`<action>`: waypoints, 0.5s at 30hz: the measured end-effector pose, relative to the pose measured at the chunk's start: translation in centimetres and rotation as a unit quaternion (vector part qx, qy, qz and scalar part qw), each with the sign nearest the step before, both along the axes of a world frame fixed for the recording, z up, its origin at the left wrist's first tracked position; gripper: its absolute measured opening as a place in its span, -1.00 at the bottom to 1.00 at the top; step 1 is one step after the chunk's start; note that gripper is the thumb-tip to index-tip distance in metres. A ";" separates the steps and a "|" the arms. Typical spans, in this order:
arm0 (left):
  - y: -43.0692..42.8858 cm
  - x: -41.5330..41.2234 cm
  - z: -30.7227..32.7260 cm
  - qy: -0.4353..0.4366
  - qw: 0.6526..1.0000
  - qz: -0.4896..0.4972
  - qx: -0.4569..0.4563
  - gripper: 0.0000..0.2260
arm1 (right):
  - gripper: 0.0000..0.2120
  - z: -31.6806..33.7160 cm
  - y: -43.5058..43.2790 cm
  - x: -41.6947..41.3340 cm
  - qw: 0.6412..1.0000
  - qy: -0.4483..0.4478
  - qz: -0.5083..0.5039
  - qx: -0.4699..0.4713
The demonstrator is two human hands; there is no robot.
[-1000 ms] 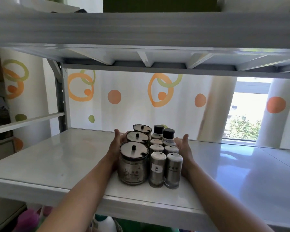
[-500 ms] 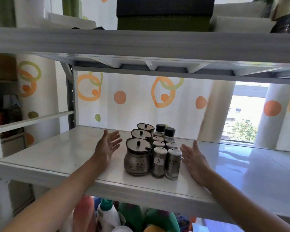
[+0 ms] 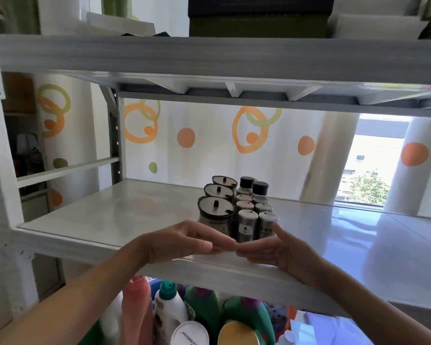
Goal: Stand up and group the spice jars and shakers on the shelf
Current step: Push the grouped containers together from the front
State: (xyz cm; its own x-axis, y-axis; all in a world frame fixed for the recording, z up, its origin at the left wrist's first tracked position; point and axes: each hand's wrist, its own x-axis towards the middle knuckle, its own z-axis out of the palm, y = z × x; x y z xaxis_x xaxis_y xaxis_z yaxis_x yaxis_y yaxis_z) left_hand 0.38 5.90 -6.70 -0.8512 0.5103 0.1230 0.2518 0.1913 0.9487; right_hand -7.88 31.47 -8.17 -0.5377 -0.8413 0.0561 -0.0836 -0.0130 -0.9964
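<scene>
Three round metal spice jars with knobbed lids (image 3: 215, 210) stand upright in a row on the white shelf (image 3: 110, 220). Right beside them stand several steel shakers (image 3: 246, 224) and two black-capped bottles (image 3: 253, 186), all packed in one tight group. My left hand (image 3: 182, 241) and my right hand (image 3: 276, 250) are in front of the group near the shelf's front edge. Their fingers are straight and the fingertips meet. Neither hand holds anything, and they hide the bottoms of the front jar and shakers.
The upper shelf (image 3: 209, 56) hangs low overhead with a dark box (image 3: 259, 16) on it. Detergent bottles (image 3: 172, 310) stand below the front edge. A shelf post (image 3: 115, 138) rises at the back left, and a window (image 3: 368, 170) lies behind at the right.
Both hands left the sides of the jar group and came together in front of it, fingertips touching. The camera has drawn back and tilted down.
</scene>
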 end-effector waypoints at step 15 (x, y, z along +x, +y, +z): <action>-1.5 -1.8 -0.4 -0.070 0.993 -0.069 0.072 -0.60 | -0.34 0.5 -2.7 -0.1 0.993 -0.113 -0.023 -0.020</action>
State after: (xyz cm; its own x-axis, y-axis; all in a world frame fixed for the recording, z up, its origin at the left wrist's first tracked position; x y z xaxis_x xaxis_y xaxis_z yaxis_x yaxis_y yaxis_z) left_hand -1.43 4.41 -7.14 -0.7880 0.6091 0.0894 0.1306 0.0236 0.9912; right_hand -7.96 28.72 -7.67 -0.5788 -0.8146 -0.0382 0.1405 -0.0534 -0.9886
